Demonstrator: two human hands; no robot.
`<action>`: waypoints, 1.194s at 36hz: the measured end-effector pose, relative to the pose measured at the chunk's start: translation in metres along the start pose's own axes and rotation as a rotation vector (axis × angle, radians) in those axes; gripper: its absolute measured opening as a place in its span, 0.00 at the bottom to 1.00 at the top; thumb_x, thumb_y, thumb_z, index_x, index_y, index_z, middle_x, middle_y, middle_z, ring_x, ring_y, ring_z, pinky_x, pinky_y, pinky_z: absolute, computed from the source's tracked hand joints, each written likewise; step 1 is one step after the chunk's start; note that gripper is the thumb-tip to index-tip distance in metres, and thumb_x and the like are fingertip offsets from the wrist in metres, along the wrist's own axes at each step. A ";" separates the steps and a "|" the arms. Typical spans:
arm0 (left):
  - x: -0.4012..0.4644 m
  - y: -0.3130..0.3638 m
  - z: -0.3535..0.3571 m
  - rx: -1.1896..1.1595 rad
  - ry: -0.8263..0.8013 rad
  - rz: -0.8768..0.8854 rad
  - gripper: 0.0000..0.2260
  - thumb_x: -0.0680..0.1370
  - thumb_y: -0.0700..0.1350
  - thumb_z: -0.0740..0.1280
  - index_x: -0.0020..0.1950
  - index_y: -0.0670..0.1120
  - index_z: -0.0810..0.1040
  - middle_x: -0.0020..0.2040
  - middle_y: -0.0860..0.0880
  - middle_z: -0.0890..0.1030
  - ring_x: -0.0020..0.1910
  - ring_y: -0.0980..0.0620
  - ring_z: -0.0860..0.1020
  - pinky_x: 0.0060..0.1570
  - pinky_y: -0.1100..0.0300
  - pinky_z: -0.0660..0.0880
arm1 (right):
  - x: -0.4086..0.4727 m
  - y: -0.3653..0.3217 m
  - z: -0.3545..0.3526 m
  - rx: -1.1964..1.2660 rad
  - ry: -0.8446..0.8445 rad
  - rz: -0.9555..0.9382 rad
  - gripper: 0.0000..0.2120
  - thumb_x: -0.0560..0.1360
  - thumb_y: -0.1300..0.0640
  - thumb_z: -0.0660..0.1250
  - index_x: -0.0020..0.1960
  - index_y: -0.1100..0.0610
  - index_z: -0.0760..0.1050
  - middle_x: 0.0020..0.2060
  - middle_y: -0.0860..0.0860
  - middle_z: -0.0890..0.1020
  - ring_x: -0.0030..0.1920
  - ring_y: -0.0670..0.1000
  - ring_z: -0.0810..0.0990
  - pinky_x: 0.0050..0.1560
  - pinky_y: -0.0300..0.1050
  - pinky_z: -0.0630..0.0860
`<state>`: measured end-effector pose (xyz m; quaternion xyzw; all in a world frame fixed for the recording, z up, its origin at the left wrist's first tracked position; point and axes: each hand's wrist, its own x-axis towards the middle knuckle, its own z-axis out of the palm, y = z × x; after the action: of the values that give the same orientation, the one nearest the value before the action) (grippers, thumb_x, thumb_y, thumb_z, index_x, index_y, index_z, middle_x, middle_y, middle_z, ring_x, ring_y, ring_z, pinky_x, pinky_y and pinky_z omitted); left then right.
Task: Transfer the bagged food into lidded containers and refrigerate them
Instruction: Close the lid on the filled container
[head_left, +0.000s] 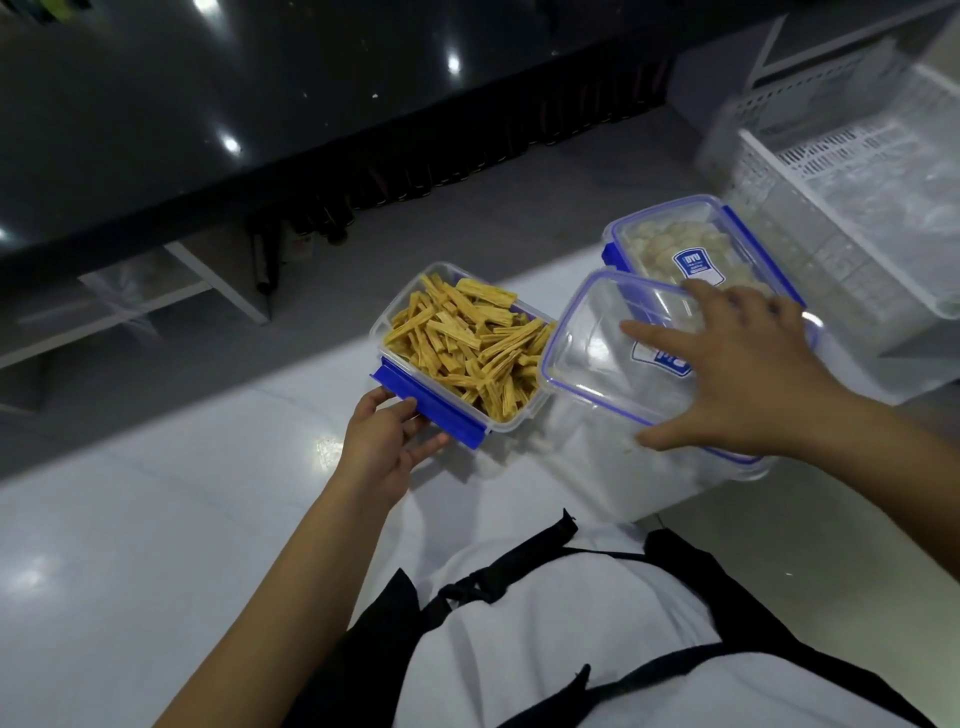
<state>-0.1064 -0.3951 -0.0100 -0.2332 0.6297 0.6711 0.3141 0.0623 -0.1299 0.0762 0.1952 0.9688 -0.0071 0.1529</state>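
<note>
A clear container (400, 306) with blue clips stands open on the white counter, filled with yellow tofu-skin sticks (467, 345). My left hand (387, 441) holds its near-left corner, fingers by the blue clip (431, 408). My right hand (748, 374) lies spread over a clear lid with a blue seal (597, 353), which is tilted just right of the open container. Behind the lid sits a second container (675, 244), lidded, with pale white food inside.
A white perforated plastic crate (831, 171) stands at the right on the counter. A clear plastic bag (597, 467) lies under the lid. The white counter (156, 519) stretches to the left. A dark glossy surface (208, 104) and floor lie beyond its far edge.
</note>
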 end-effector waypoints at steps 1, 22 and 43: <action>0.000 0.000 0.000 0.000 -0.003 0.002 0.15 0.81 0.36 0.65 0.66 0.48 0.72 0.55 0.42 0.82 0.44 0.47 0.86 0.32 0.54 0.81 | 0.002 -0.003 0.004 0.005 -0.010 -0.007 0.54 0.52 0.17 0.57 0.76 0.29 0.51 0.79 0.55 0.51 0.75 0.63 0.55 0.72 0.62 0.52; 0.002 -0.002 -0.002 -0.002 -0.026 0.004 0.15 0.81 0.37 0.65 0.67 0.48 0.72 0.56 0.42 0.82 0.49 0.45 0.85 0.35 0.53 0.83 | -0.010 0.006 -0.004 0.002 0.044 0.073 0.54 0.49 0.17 0.56 0.75 0.29 0.57 0.78 0.56 0.55 0.73 0.64 0.59 0.70 0.61 0.55; 0.002 -0.002 -0.003 -0.019 -0.014 0.004 0.13 0.81 0.38 0.67 0.62 0.51 0.73 0.55 0.43 0.82 0.43 0.48 0.87 0.36 0.52 0.83 | -0.034 -0.015 0.022 0.012 0.034 -0.009 0.52 0.52 0.21 0.60 0.76 0.32 0.58 0.78 0.57 0.55 0.73 0.65 0.57 0.71 0.63 0.53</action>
<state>-0.1065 -0.3983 -0.0127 -0.2302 0.6214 0.6794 0.3150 0.0926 -0.1581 0.0646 0.1921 0.9719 -0.0104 0.1354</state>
